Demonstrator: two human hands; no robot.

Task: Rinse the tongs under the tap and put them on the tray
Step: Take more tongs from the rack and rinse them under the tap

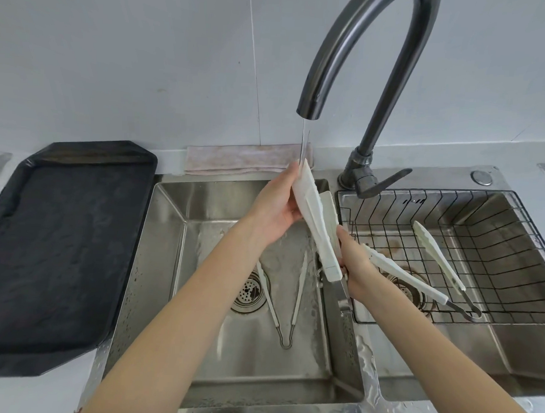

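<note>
White flat-bladed tongs (315, 227) are held up over the left sink basin (167, 233), their tip under the thin stream from the dark tap (314, 83). My left hand (277, 206) grips the upper blade near the tip. My right hand (353, 259) holds the lower handle end. The black tray (53, 253) lies on the counter left of the sink, wet and bare. A second pair of slim tongs (286, 300) lies open in a V on the left basin floor.
A third pair of white tongs (418, 269) rests in the black wire basket (513, 235) over the right basin. A folded cloth (242, 161) lies behind the sink. The drain (250, 291) is in the left basin. Water is pooled on the front rim.
</note>
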